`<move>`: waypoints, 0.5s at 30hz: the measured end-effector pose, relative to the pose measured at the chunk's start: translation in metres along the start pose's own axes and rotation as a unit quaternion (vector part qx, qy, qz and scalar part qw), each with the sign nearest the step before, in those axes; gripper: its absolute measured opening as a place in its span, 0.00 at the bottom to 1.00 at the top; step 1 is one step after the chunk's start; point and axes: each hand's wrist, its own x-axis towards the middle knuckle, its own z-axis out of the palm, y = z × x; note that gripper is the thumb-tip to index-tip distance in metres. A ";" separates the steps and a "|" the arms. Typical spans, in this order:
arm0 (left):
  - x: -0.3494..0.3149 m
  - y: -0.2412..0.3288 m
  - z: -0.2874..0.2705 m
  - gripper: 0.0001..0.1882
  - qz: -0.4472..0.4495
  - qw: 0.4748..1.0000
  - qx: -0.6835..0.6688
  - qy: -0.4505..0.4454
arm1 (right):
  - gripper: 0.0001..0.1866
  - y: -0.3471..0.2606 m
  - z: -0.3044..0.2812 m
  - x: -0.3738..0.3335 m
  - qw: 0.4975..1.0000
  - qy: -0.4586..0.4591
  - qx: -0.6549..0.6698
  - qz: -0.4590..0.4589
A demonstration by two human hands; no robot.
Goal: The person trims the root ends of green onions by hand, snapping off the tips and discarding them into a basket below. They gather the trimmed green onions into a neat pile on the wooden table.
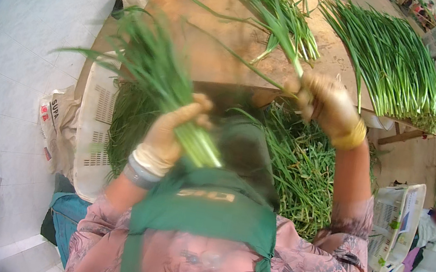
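Note:
My left hand (172, 131), in a pale glove, is closed around a thick bunch of garlic chives (153, 59). Their white stem ends stick out below my fist toward my apron, and the leaves fan up and left, blurred. My right hand (321, 102), also gloved and smeared by motion, pinches a few chive stalks (287, 47) at their pale ends over the table's near edge. A smaller loose pile of chives (300, 26) lies just beyond it on the wooden table (221, 50). Farther right, a large row of chives (392, 61) is laid with stem ends together.
Loose chives and trimmings (302, 167) fill the space below the table's near edge, right of my lap. A white plastic crate (93, 132) with more greens stands at my left, beside a printed sack (55, 126). Other white crates (393, 223) stand on the right.

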 end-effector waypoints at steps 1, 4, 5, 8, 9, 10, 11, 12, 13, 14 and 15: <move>-0.002 -0.005 0.009 0.12 0.010 0.994 0.106 0.032 | 0.18 0.011 0.021 -0.012 0.998 0.024 -0.057 0.030; 0.005 -0.029 0.016 0.11 -0.003 0.991 0.126 0.037 | 0.16 0.052 0.066 -0.045 0.997 0.016 -0.061 0.050; 0.008 -0.035 0.016 0.11 -0.010 0.992 0.119 0.034 | 0.14 0.071 0.074 -0.051 0.998 0.014 -0.027 0.062; 0.009 -0.039 0.022 0.11 -0.027 0.986 0.154 0.065 | 0.14 0.100 0.081 -0.061 0.998 0.001 -0.031 0.059; 0.008 -0.042 0.016 0.11 -0.035 0.982 0.174 0.072 | 0.14 0.106 0.084 -0.062 0.998 0.024 -0.047 0.039; 0.007 -0.044 0.015 0.11 -0.025 0.980 0.179 0.081 | 0.14 0.113 0.086 -0.058 0.997 0.049 -0.065 0.014; 0.006 -0.048 0.016 0.10 -0.018 0.979 0.184 0.088 | 0.14 0.120 0.088 -0.054 0.993 0.077 -0.083 -0.010; 0.005 -0.050 0.018 0.10 -0.011 0.977 0.190 0.094 | 0.13 0.128 0.093 -0.045 0.983 0.129 -0.096 -0.087; 0.005 -0.053 0.019 0.10 0.000 0.978 0.184 0.097 | 0.13 0.128 0.098 -0.040 0.986 0.134 -0.046 -0.084; 0.004 -0.054 0.022 0.10 0.011 0.979 0.179 0.101 | 0.13 0.127 0.102 -0.035 0.987 0.139 0.003 -0.081; 0.003 -0.055 0.025 0.10 0.022 0.979 0.174 0.104 | 0.13 0.127 0.105 -0.032 0.985 0.144 0.053 -0.078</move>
